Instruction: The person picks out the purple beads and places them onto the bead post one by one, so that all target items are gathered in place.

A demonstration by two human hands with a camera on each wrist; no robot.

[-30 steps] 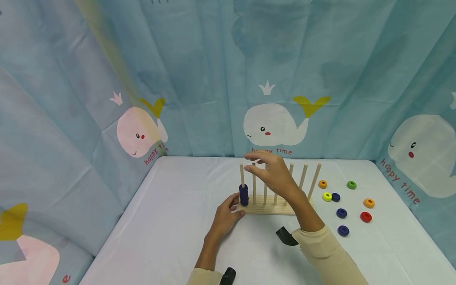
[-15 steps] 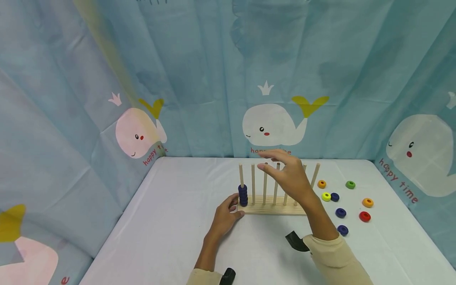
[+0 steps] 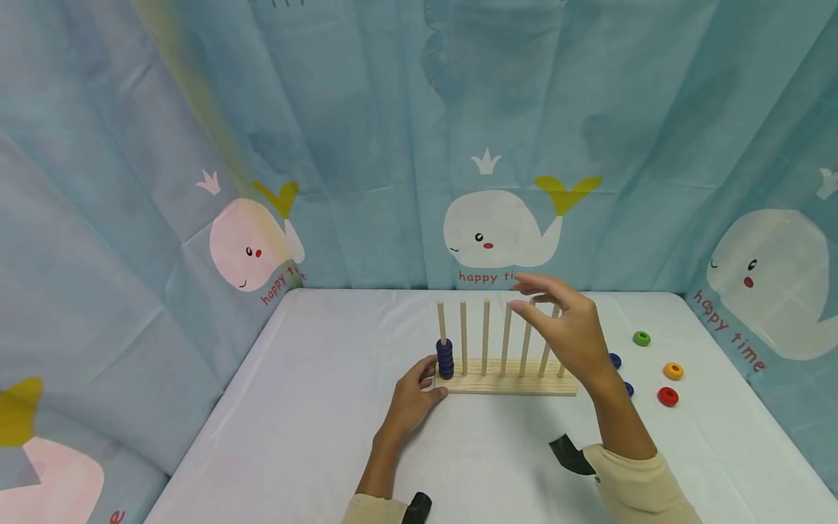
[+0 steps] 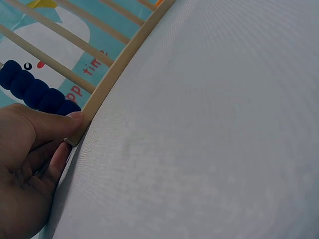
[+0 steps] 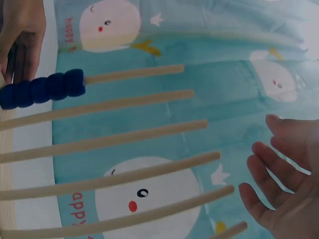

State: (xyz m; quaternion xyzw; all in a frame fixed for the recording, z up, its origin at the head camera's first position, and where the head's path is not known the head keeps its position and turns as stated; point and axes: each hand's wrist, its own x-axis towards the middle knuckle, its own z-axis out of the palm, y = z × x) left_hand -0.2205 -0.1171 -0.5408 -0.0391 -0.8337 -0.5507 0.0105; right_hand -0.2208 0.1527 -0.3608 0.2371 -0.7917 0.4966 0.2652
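A wooden peg rack [image 3: 507, 386] stands on the table with a row of upright pegs. On its leftmost peg sits a stack of dark blue beads [image 3: 445, 359]; the left wrist view shows these blue beads [image 4: 37, 92] too. My left hand [image 3: 412, 398] holds the left end of the base, the thumb at its front edge, as the left wrist view confirms. In the air by the right-hand pegs is my right hand [image 3: 568, 335], fingers gently curved and thumb apart. The right wrist view shows nothing in this right hand [image 5: 286, 172], just beyond the peg tips.
To the right of the rack lie loose beads: a green bead [image 3: 641, 338], an orange bead [image 3: 673, 371] and a red bead [image 3: 668, 397]. Two blue beads [image 3: 615, 360] are partly covered by the right arm. A whale-print curtain [image 3: 366, 182] hangs behind the table.
My right hand has moved rightward from above the left pegs to the right-hand pegs, staying empty. It now covers some loose beads. My left hand stays on the rack's end.
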